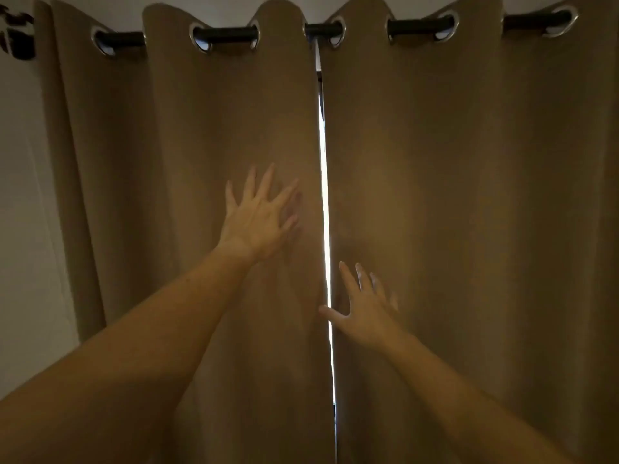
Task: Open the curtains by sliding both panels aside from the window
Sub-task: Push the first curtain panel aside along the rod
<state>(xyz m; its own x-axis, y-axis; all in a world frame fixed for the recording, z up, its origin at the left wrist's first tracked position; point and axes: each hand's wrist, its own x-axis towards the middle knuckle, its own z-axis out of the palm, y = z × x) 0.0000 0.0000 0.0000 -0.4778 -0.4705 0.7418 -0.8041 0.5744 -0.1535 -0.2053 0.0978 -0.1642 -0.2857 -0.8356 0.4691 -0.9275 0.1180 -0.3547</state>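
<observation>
Two tan curtain panels hang by metal eyelets from a black rod (231, 32). The left panel (187, 135) and the right panel (469, 162) almost meet, leaving a thin bright slit of daylight (324, 195) between them. My left hand (259, 217) is spread flat, fingers apart, against the left panel near its inner edge. My right hand (365, 309) is lower, fingers spread on the right panel, with the thumb crossing the slit. Neither hand grips any cloth. The window behind is hidden.
A pale wall (23, 202) stands left of the curtains, with a dark bracket or ornament (16, 35) at the rod's left end. The ceiling shows above the rod.
</observation>
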